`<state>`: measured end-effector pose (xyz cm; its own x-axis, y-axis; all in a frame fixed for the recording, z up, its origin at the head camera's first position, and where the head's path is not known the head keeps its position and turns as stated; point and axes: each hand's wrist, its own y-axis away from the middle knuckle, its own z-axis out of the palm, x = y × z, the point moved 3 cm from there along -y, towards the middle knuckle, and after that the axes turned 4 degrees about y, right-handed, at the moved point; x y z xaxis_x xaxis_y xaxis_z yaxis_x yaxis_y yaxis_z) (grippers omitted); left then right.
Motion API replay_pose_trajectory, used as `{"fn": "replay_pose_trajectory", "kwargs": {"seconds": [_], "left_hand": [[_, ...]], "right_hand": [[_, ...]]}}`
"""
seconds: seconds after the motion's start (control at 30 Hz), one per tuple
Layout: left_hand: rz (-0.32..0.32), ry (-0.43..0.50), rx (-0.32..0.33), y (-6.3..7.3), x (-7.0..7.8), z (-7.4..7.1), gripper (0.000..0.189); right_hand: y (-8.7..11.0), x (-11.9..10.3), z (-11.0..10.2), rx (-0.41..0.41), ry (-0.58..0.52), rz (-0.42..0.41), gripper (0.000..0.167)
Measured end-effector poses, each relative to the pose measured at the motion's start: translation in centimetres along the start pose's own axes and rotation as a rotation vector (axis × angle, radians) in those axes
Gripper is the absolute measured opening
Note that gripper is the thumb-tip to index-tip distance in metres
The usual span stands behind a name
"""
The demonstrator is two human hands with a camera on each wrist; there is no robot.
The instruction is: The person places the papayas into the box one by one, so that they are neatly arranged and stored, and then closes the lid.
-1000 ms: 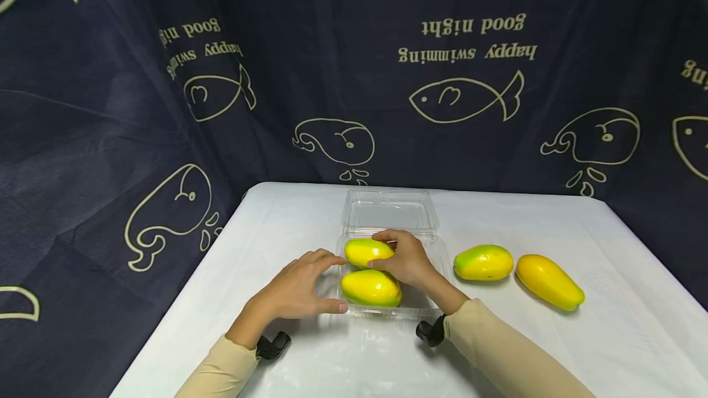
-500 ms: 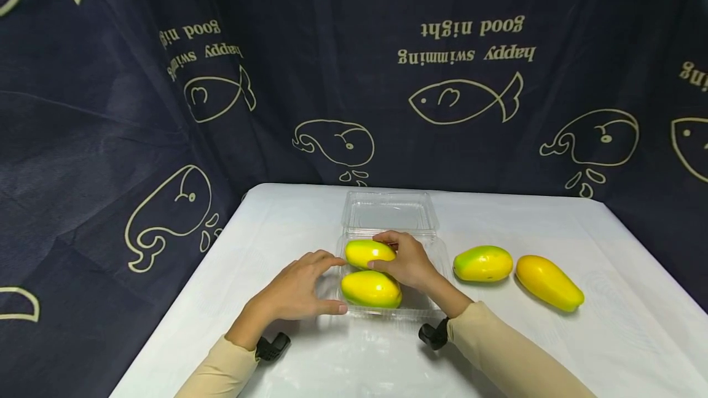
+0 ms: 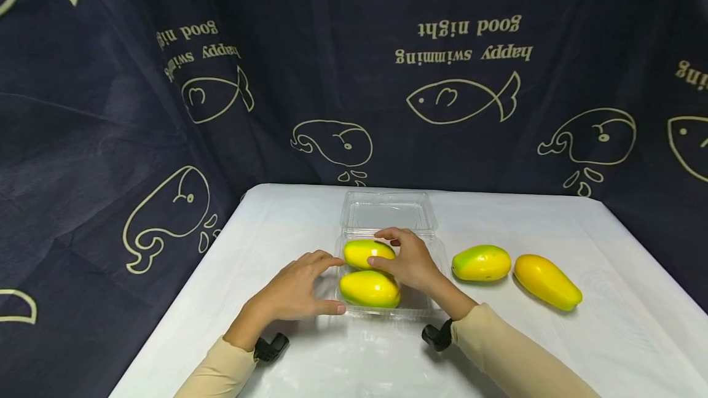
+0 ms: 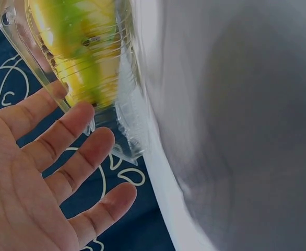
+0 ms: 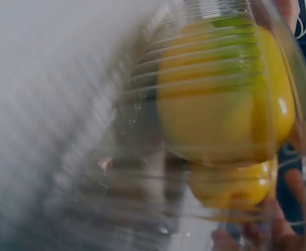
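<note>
In the head view two yellow-green papayas lie side by side in the clear plastic clamshell box [image 3: 415, 310]: the far papaya [image 3: 361, 253] and the near papaya [image 3: 369, 289]. My right hand [image 3: 410, 263] curves round the right end of the far one, thumb on its near side, fingertips right at its far edge. At the box's left side is my left hand [image 3: 295, 287], fingers apart, index fingertip and thumb at the wall. The left wrist view has its other fingers [image 4: 69, 151] spread outside the box. Seen through ribbed plastic, a papaya [image 5: 210, 94] fills the right wrist view.
The box's open lid [image 3: 389, 210] lies back on the white-covered table [image 3: 298, 220]. Right of the box are a green-yellow papaya [image 3: 482, 263] and a longer yellow papaya [image 3: 547, 281]. A dark fish-patterned curtain [image 3: 332, 78] hangs behind and at the left.
My right hand has risen slightly and its wrist has shifted a little right, with more room showing under its fingers. The left hand and both boxed papayas stay in place.
</note>
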<state>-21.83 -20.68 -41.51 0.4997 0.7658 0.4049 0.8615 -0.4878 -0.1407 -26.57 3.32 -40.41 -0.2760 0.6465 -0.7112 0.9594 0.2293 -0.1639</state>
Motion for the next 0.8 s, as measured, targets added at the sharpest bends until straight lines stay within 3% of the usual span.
{"fn": "replay_pose_trajectory", "kwargs": {"seconds": [0.27, 0.8], "left_hand": [[-0.005, 0.006, 0.003, 0.1, 0.0, -0.2, 0.082], [-0.006, -0.004, 0.009, 0.0, 0.2, -0.1, 0.082]], "right_hand": [[0.2, -0.4, -2.0, 0.02, -0.026, -0.006, 0.053], [1.3, 1.5, -6.1, 0.083, -0.086, 0.028, 0.052]]}}
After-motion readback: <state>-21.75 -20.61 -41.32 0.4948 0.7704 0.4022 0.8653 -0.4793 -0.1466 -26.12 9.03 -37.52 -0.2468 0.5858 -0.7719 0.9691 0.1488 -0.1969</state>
